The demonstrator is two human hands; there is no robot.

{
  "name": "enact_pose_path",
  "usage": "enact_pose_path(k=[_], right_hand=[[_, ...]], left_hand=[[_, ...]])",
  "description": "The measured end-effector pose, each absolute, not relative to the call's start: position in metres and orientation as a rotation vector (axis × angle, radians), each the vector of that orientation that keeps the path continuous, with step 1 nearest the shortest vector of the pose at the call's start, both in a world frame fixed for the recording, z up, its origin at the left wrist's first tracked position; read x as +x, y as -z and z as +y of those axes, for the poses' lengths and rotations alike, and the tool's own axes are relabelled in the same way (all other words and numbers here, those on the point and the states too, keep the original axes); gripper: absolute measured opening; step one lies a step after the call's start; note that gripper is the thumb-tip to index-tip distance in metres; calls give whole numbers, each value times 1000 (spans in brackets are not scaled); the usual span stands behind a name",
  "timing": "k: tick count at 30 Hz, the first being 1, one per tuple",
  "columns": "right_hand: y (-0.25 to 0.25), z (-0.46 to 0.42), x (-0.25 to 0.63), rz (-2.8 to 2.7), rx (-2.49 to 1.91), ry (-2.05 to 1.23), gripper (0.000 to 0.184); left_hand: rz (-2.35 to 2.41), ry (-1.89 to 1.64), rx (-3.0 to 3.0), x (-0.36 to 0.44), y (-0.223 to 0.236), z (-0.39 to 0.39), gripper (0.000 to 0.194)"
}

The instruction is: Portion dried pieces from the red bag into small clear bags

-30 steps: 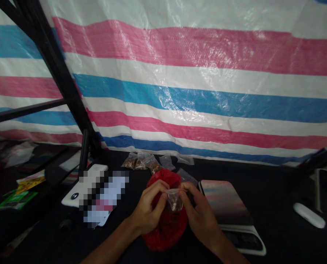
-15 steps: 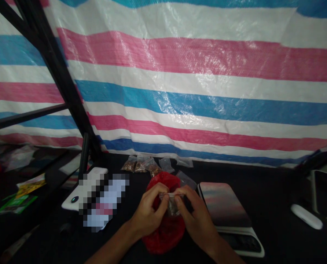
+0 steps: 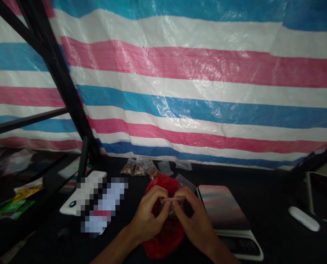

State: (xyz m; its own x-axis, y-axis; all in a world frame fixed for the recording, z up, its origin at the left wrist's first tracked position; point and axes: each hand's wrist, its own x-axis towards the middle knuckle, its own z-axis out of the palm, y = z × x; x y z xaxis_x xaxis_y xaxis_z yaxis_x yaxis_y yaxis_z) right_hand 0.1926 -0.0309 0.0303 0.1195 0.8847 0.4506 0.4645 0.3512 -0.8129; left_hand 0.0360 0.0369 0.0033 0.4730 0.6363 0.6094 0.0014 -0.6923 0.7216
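While hands (image 3: 173, 216) pinch, a plastic bag (image 3: 172, 200) holds granules (image 3: 170, 212).

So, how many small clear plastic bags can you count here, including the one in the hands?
Lying bags holding brown bits: 3
Lying bags that look empty: 3
Bag pinched between left hand and right hand: 1
Total: 7

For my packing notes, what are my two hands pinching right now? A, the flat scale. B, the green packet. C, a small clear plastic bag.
C. The left hand and right hand pinch the top of the small clear plastic bag, held over a red plastic bag.
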Motion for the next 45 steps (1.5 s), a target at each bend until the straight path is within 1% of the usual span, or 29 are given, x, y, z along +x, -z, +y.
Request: enact_pose_path(k=[10, 16, 22, 29, 34, 40, 45], right_hand=[[-25, -30, 194, -1567, -1279, -410, 12], [-25, -30, 195, -1560, -1273, -462, 12], [-26, -31, 196, -1568, -1247, -362, 12], [-28, -31, 198, -1613, -1258, -334, 8], [-27, -32, 199, -1680, -1304, -325, 12], [-26, -30, 199, -1607, -1275, -354, 8], [-28, -31, 199, -1597, -1264, -293, 12]], left_hand=[[503, -1259, 2109, 37, -7, 35, 11], [558, -1205, 2066, 38, -6, 35, 12], [539, -1199, 2041, 36, -13, 32, 13], [576, -1243, 2019, 39, -14, 33, 11], [499, -1312, 1948, 39, -10, 37, 17], [470, -1328, 1833, 38, -12, 39, 21], [521, -1230, 1843, 40, -15, 38, 9]])
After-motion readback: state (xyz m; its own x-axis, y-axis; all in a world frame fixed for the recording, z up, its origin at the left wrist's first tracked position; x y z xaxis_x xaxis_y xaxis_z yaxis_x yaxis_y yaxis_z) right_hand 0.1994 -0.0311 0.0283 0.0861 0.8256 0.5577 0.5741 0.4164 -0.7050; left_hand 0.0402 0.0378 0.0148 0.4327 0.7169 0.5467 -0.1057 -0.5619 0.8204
